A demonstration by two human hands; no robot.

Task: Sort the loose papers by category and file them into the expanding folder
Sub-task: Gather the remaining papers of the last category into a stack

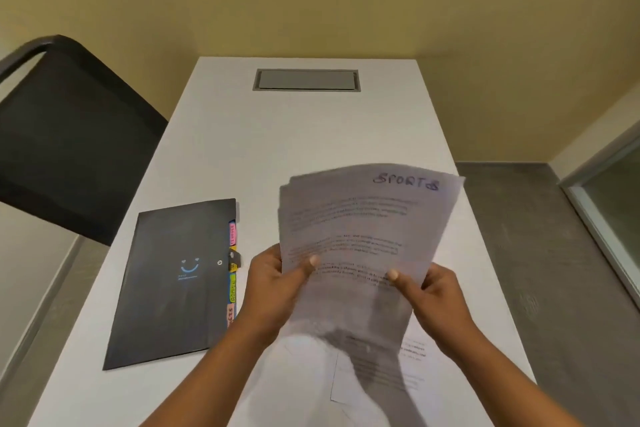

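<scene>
I hold a stack of printed papers upright above the white table; the front sheet has "SPORTS" handwritten at its top right. My left hand grips the stack's lower left edge, thumb on the front. My right hand grips the lower right edge the same way. A black expanding folder lies flat and closed to the left, with coloured index tabs sticking out along its right side. Another printed sheet lies on the table under the held stack.
A black chair stands at the table's left edge. A grey cable hatch is set into the far end of the table. Grey floor shows on the right, with a glass panel at the far right.
</scene>
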